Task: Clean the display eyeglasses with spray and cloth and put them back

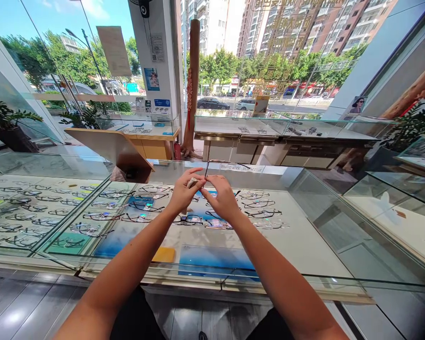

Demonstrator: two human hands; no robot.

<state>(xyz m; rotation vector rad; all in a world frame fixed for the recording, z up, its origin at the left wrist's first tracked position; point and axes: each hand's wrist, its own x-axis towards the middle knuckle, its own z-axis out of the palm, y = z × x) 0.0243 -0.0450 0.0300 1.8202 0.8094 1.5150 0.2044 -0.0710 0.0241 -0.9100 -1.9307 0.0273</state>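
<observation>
Over the glass display case, my left hand [182,191] and my right hand [221,196] meet at the fingertips. A pale beige cloth [192,182] is pinched in my left fingers. Between the two hands a pair of eyeglasses is gripped, mostly hidden by fingers; its thin dark temple [207,169] sticks up. My right thumb and fingers close on these glasses. Below the hands, under the glass, lie rows of eyeglasses, among them a dark-framed pair [188,220] and a thin-framed pair [217,223].
The glass display case [318,226] spans the space before me. A wooden-edged tilted mirror or board [106,146] stands on it at left. More cases [233,125] line the window, beside a wooden post [193,89]. Potted plants [10,123] flank the room.
</observation>
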